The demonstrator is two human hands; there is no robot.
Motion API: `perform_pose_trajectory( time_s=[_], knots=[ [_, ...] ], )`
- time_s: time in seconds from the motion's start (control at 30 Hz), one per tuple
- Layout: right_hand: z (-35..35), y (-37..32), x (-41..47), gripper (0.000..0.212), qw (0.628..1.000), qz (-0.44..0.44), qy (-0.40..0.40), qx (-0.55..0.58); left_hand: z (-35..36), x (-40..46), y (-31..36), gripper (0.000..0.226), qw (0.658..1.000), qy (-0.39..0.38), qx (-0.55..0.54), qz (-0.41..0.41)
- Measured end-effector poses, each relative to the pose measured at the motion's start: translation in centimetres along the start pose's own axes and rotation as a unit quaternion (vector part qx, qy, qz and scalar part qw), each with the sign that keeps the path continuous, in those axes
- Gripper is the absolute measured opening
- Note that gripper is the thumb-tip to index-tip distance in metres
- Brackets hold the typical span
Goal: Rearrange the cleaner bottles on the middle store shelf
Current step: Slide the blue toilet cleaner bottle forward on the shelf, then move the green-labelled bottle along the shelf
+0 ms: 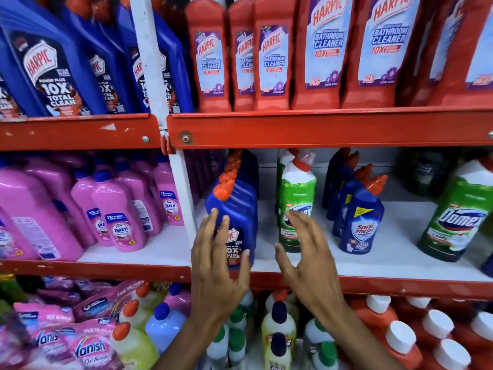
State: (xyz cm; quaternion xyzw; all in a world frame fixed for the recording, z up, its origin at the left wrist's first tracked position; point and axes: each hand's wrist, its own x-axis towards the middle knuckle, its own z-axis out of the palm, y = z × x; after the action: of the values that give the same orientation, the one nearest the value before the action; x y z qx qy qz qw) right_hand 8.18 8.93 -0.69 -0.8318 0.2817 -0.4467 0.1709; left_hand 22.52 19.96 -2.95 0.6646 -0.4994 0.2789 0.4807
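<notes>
From the head camera, both hands are raised in front of the middle shelf (pixel 373 265), a white board with a red front lip. The left hand (pixel 217 265) is spread open, its fingers (pixel 213 217) laid across the label of the front blue Harpic bottle (pixel 234 222); whether they actually press on it or hover just clear I cannot tell, but nothing is gripped. The right hand (pixel 304 252) is also open, fingers curved and thumb out, just in front of the lower part of the green Domex bottle (pixel 296 206), holding nothing.

The Harpic bottle heads a tight row running back into the shelf, at the left end beside the white upright (pixel 184 198). The slim Domex stands next to it, with another bottle of the same kind behind it. Further right is a file of blue Sani Fresh bottles (pixel 360 222), then a larger Domex bottle (pixel 453 217) leaning at the right edge. Bare shelf shows between these groups and along the front.

By my reading the work is under way and not finished: the rows are formed but loosely spaced, the gaps are uneven, and the bottles at the right are not yet squared up. The hands look poised to shift the Harpic and Domex rows.
</notes>
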Motion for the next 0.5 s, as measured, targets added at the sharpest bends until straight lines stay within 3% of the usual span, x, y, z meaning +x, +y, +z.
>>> perform_pose_trajectory(
  time_s=[0.13,0.33,0.5],
  knots=[
    [-4.3,2.1,-0.5,0.070,0.988,-0.043,0.055,-0.135,2.1,1.2,3.7,0.070,0.983,-0.028,0.117,0.138],
    [-10.4,6.8,-1.6,0.079,0.958,-0.001,0.082,-0.274,7.7,1.2,9.8,0.083,0.967,-0.094,0.137,0.193],
    [-14.5,11.2,-2.8,0.077,0.954,0.037,0.084,-0.287,11.8,0.9,15.0,0.083,0.958,-0.135,0.117,0.226]
  ],
)
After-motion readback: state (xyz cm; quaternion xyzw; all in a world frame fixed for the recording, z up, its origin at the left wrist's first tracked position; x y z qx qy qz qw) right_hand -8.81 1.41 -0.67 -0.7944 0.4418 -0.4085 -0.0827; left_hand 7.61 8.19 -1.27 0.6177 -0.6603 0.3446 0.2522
